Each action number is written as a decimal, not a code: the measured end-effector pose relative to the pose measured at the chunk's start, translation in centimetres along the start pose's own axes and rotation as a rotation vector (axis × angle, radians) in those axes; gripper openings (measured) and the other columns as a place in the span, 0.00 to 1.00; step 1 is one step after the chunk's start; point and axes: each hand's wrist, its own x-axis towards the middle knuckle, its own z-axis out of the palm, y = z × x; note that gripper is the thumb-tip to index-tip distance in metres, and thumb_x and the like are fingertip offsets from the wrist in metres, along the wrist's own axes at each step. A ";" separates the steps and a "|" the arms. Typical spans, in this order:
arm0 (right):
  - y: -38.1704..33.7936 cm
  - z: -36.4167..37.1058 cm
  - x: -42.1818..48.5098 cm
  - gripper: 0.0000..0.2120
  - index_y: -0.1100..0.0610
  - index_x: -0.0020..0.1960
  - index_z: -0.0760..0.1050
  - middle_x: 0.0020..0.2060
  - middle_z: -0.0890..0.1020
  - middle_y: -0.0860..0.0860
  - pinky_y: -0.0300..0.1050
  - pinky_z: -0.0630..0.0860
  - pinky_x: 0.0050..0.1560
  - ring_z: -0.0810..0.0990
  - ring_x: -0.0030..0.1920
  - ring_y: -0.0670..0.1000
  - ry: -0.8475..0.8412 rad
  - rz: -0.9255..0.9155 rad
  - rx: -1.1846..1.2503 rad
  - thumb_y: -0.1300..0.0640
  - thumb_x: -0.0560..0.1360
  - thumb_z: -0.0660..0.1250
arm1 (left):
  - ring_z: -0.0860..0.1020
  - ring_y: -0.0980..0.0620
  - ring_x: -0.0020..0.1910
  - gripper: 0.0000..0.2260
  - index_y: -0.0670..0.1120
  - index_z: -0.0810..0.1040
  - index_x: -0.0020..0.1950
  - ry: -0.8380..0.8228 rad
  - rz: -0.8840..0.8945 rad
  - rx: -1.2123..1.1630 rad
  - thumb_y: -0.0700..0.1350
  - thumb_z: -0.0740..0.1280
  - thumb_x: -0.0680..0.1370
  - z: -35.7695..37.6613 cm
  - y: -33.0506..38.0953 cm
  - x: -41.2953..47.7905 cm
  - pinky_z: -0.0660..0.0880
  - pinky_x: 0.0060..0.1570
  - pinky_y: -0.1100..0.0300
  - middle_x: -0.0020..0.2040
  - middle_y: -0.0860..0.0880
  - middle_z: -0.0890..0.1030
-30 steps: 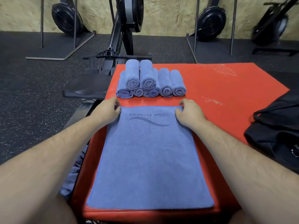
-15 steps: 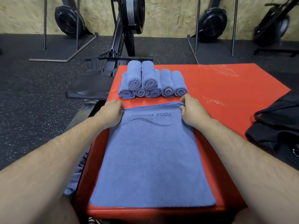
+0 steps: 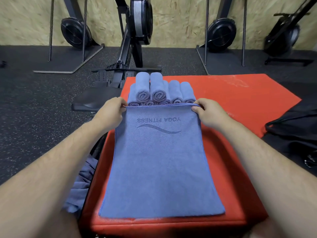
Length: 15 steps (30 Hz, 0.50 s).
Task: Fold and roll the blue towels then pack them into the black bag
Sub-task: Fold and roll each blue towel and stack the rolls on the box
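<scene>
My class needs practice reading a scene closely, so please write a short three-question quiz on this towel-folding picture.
1. True or false: the left hand and the right hand each pinch a far corner of the flat towel.
2. From the person's side, the lettering on the flat towel reads: A upright; B upside down; C sideways.
3. How many rolled towels lie on top of the other rolls?
Key: 1 true; 2 B; 3 two.
</scene>
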 end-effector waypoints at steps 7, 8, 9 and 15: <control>-1.2 -1.3 -0.6 0.02 0.58 0.45 0.79 0.40 0.83 0.52 0.46 0.73 0.44 0.79 0.44 0.55 0.071 0.034 -0.040 0.59 0.75 0.69 | 0.74 0.38 0.54 0.06 0.45 0.81 0.53 0.105 -0.054 0.132 0.41 0.64 0.81 -1.2 0.4 -0.2 0.72 0.53 0.46 0.50 0.44 0.78; -1.6 -1.4 -0.6 0.02 0.57 0.44 0.79 0.38 0.83 0.51 0.47 0.76 0.44 0.81 0.42 0.55 0.094 0.047 -0.038 0.61 0.74 0.68 | 0.74 0.39 0.54 0.06 0.45 0.80 0.53 0.127 -0.075 0.142 0.42 0.63 0.81 -1.3 0.9 -0.2 0.71 0.52 0.47 0.51 0.44 0.77; -1.9 -1.4 -0.7 0.04 0.56 0.42 0.79 0.34 0.83 0.51 0.48 0.79 0.42 0.83 0.39 0.54 0.118 0.060 -0.017 0.62 0.72 0.66 | 0.75 0.39 0.53 0.07 0.45 0.79 0.53 0.152 -0.087 0.130 0.41 0.62 0.81 -1.3 1.4 -0.3 0.71 0.51 0.48 0.51 0.44 0.76; -3.4 -0.4 -0.4 0.06 0.57 0.49 0.71 0.40 0.82 0.54 0.52 0.83 0.39 0.86 0.36 0.49 0.166 0.195 0.405 0.65 0.76 0.57 | 0.83 0.53 0.33 0.05 0.44 0.71 0.51 0.209 -0.251 -0.343 0.41 0.57 0.82 -1.4 3.8 -0.8 0.75 0.35 0.59 0.42 0.48 0.81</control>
